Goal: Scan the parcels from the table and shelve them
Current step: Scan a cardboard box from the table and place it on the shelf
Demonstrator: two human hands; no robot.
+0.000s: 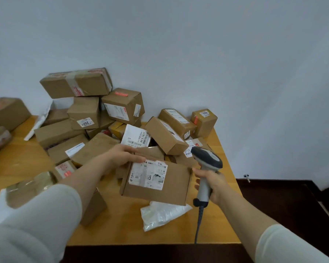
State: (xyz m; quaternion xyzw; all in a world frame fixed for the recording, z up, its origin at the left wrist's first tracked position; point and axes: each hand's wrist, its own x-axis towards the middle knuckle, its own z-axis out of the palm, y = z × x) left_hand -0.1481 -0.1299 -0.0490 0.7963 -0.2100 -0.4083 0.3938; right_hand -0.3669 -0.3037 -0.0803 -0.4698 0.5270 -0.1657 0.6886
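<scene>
Parcel (160, 188), flat brown, label (148, 175) up, pinched at its far corner by my left grip (126, 155) above the tabletop (112, 232), just left of my right grip (214, 185) curled round the scanner (207, 160): best square label to scanner head.

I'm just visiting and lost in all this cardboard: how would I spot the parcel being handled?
On the wooden table, in front of the heap, find the two hands. Between them is a flat box: the left hand holds its far corner, the right hand grips a scanner beside it. Unlike its blockier neighbours, it is thin and tilted, white label up.
</scene>
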